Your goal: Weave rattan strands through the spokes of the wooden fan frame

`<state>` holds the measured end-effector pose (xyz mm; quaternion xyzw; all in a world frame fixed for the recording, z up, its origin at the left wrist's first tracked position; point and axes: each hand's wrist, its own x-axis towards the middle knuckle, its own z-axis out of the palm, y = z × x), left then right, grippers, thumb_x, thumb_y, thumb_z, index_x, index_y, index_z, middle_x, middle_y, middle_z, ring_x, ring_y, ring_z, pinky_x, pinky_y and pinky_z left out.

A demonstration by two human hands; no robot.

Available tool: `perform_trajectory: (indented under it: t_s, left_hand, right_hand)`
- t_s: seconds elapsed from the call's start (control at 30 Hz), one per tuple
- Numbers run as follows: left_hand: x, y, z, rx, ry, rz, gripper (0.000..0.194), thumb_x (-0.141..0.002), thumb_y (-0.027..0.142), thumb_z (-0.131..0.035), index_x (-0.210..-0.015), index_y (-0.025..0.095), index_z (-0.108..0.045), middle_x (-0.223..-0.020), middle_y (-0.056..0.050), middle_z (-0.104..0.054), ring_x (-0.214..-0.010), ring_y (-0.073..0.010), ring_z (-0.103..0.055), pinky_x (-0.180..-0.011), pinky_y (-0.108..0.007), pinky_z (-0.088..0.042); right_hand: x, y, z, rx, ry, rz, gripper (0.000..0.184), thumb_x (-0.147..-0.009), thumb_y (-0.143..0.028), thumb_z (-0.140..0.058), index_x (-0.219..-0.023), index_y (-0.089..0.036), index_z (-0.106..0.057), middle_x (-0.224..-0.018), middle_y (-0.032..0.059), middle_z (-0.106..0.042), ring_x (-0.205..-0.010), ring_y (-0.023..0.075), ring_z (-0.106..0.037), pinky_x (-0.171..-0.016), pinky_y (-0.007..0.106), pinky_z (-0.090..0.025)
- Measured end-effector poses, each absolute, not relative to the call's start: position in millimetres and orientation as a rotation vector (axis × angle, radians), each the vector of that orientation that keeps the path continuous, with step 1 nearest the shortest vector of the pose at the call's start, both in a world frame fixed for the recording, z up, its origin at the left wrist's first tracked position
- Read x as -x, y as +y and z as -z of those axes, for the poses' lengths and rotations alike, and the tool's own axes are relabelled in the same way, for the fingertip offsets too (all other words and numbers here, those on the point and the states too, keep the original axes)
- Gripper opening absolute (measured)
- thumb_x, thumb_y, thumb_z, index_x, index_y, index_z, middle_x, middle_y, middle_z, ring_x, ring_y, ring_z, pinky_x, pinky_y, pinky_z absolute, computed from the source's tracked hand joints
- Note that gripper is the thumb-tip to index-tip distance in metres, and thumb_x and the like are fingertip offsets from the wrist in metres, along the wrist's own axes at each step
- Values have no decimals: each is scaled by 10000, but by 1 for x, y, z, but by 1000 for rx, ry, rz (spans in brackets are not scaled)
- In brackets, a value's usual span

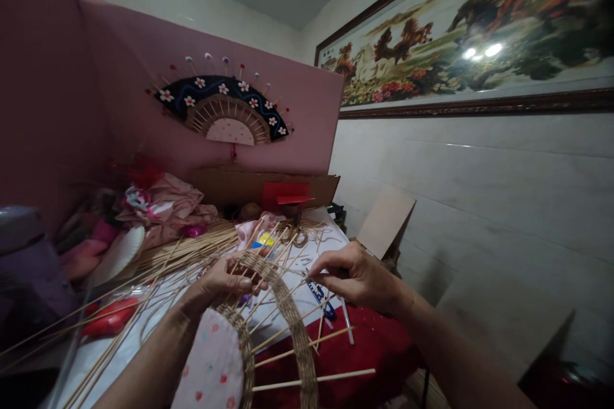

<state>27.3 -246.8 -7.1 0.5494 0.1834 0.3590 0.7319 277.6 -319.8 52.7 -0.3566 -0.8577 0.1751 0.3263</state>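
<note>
A half-round fan frame [301,332] of thin wooden sticks and woven twine is tilted in front of me. Its inner half-disc [211,358] is covered in pale cloth with red dots. My left hand [233,281] grips the sticks and the upper end of the outer woven band, the thumb on the near side. To the right of the band, my right hand [355,271] is closed in a pinch at the fingertips. A thin strand of twine [290,270] appears to run from the band to those fingertips. A blue-handled cutter [320,299] lies on the table below that hand.
A bundle of long thin sticks [192,246] lies across the white-covered table at left, near crumpled pink cloth [175,204]. A red packet [112,317] rests at left. A finished decorated fan [223,102] hangs on the pink panel. Red cloth [374,345] covers the near right.
</note>
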Motion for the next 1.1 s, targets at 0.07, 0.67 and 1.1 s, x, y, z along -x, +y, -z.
perform_trajectory:
  t_s: [0.07,0.67,1.1]
  left_hand:
    - [-28,-248,7,-1179,415,-812,612,-475,185,-776,-1055,115,-594,-715,-62,-669,-612,-151,-602,-555,-219,-443]
    - [-25,-269,-4,-1109,136,-725,580,-456,143,-792,-1014,153,-635,-871,-91,-694,-613,-177,-628,-538,-254,-480]
    - [-37,-273,-12,-1166,258,-758,466,-519,157,-756,-975,131,-661,-741,-81,-680,-578,-145,-593,-535,-220,-419]
  right_hand:
    - [-277,-321,-51,938,-2227,-464,120,-739,-147,-556,-783,-139,-668,-452,-65,-376,-422,47,-295,-404,192,-230]
    - [-273,-366,-66,726,-2271,-154,183,-783,-146,-526,-918,-208,-632,-689,30,-670,-556,104,-558,-607,266,-408]
    - [-282,-357,-63,876,-2233,-286,169,-760,-120,-511,-855,-146,-648,-561,-14,-560,-454,58,-413,-470,201,-326]
